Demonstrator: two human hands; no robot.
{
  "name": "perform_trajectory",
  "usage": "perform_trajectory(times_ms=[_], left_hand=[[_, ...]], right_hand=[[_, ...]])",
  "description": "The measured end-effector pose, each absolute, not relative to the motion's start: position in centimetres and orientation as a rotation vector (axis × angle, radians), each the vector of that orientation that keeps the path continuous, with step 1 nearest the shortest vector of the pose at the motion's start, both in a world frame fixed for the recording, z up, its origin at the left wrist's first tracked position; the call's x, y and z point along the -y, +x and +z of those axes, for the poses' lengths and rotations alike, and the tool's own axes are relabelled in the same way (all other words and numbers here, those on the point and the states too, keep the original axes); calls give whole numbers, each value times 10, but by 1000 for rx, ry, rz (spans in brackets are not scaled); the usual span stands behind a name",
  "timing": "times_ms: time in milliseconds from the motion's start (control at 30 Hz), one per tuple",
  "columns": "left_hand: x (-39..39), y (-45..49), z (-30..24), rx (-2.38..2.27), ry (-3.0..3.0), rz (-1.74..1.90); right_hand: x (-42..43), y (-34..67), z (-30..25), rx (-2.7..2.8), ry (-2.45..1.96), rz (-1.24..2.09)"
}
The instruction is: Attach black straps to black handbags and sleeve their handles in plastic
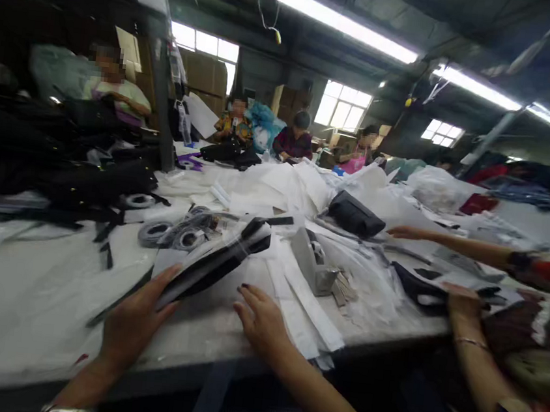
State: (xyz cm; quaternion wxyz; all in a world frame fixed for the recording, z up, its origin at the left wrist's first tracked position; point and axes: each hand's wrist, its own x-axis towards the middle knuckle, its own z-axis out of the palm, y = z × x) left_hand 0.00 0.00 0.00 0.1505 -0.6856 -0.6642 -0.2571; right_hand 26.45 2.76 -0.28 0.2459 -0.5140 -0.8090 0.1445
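My left hand (138, 313) grips the near end of a long folded bundle of black and white material (217, 262), thumb on one side and fingers on the other. The bundle points up and away to the right, with a pale band around its far part; its exact kind is unclear. My right hand (263, 323) is beside the bundle, apart from it, with fingers spread and nothing in them. Just right of this hand lie white paper strips (307, 301). Behind the bundle sit rolls of clear tape (190, 238).
A grey metal tape dispenser (315, 266) stands right of centre. At the right, a co-worker's hands (464, 304) handle a dark piece on the table (60, 328). A dark folded pouch (355, 214) lies behind. Black goods (86, 179) are piled left, near a metal post (163, 76).
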Motion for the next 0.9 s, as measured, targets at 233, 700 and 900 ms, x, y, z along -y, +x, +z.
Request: perform_trajectory(times_ms=[233,700,900], left_hand=[[2,6,-10,1655,-2029,-872],[12,23,-23,1314,-2128,-788],[22,19,-20,1119,-2213,-770]], right_hand=[[-35,220,-17,2619,-961,370],[-28,253,34,2203,-397,223],[-118,258,62,2355,-1438,473]])
